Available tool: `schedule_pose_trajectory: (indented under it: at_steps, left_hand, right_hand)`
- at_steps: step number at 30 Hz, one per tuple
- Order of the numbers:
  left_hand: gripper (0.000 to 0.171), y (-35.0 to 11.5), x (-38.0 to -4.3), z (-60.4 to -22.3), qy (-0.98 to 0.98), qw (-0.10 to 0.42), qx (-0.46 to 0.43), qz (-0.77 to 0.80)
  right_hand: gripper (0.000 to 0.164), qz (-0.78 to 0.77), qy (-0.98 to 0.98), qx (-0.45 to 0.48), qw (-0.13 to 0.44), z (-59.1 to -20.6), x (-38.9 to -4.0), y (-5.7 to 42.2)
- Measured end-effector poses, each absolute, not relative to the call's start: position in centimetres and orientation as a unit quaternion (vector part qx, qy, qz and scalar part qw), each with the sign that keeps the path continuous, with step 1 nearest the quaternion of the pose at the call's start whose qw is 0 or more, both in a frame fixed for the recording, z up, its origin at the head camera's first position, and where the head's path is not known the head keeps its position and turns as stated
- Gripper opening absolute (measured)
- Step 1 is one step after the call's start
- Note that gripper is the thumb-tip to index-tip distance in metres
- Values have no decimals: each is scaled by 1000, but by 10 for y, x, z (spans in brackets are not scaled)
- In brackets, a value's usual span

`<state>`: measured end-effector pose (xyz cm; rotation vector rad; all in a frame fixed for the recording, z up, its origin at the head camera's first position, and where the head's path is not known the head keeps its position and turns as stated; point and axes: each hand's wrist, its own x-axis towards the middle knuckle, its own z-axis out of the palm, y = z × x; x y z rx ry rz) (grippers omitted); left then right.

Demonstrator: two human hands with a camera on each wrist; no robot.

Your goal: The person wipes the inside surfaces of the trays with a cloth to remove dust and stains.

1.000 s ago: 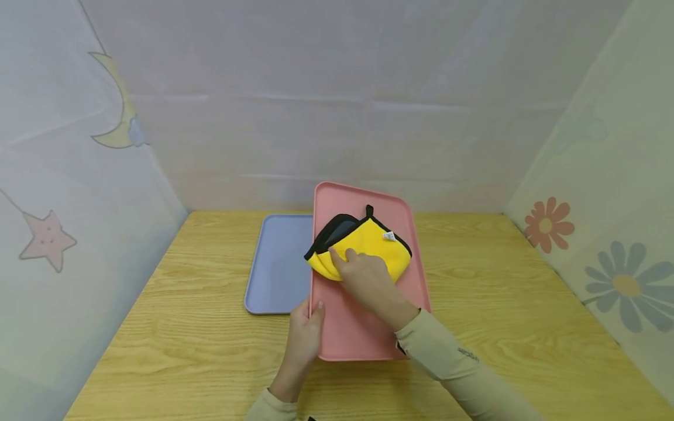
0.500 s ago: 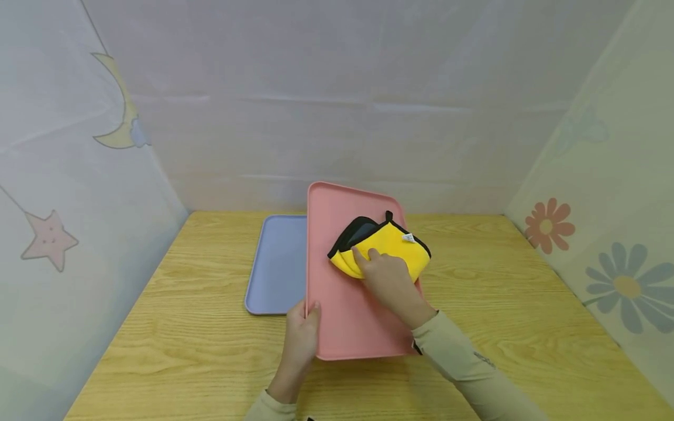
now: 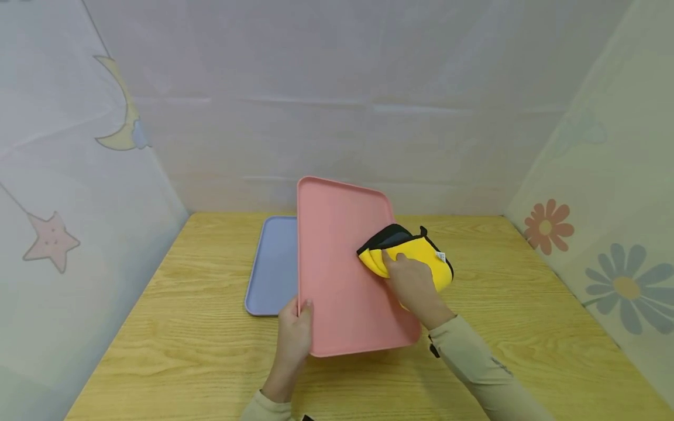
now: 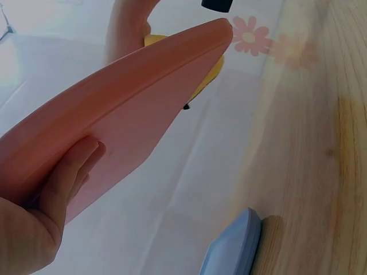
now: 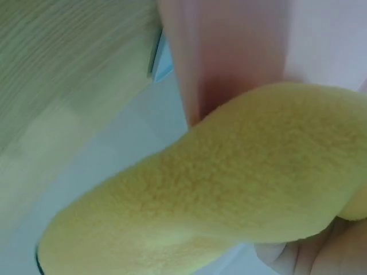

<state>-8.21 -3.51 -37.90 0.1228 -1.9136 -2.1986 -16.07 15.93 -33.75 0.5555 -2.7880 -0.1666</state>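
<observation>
A pink tray [image 3: 337, 251] is held up tilted above the table, its inside facing the head camera. My left hand [image 3: 295, 333] grips its lower left edge, thumb over the rim in the left wrist view. A folded yellow cloth [image 3: 426, 257] with black edging, a hanging loop and a white tag lies across the tray's right rim. My right hand [image 3: 413, 283] holds the cloth against the tray, index finger extended along it. Fuzzy yellow cloth [image 5: 229, 172] fills much of the right wrist view, bulging past the pink rim, with the fingertips partly hidden beneath it.
A blue tray [image 3: 274, 269] lies flat on the wooden table [image 3: 184, 339], partly covered by the pink one in the head view. Pale cloth walls with printed flowers, a star and a moon enclose the table at the back and sides.
My right hand has slid the cloth rightward and slightly down, from the tray's middle to past its right rim. The pink tray has shifted a little left and turned slightly.
</observation>
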Motion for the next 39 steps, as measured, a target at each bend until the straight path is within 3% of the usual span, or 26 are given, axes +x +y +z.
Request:
schedule_pose_trajectory:
  at_steps: [17,28,39]
  left_hand:
    - [26,-34,-83,-379,-649,115,24,-752]
    - [55,-33,-83,-379,-644,126,-1,-754]
    - [58,-35,-83,-379,-634,120,-31,-763]
  right_hand:
    - [53,-4,-976,172,135,-344,-160,146]
    - [53,22,-958,223,181,-339,-146,123]
    - [53,15,-941,274,196,-336,-136,105]
